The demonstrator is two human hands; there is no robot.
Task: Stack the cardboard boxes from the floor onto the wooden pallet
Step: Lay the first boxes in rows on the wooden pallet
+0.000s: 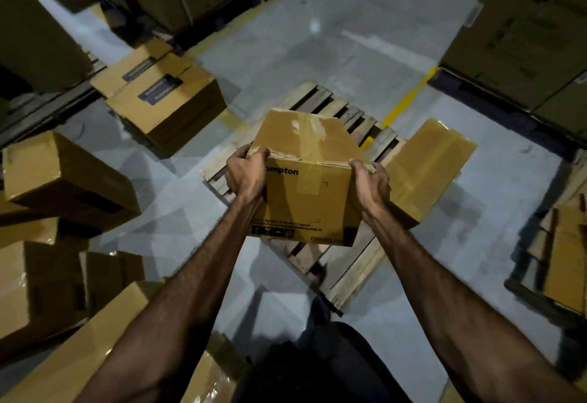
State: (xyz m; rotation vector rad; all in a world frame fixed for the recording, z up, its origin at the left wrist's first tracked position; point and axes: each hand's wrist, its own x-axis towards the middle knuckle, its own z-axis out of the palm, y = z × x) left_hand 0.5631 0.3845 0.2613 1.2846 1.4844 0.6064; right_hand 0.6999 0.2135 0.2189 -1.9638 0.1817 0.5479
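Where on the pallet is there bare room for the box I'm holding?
The pallet shows bare slats at its far end and its near end, either side of the held box. Its right side is taken by a flat box. The floor at left is crowded with loose boxes.

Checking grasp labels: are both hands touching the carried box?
Touching. Head view shows left hand and right hand gripping the carried box at its upper corners.
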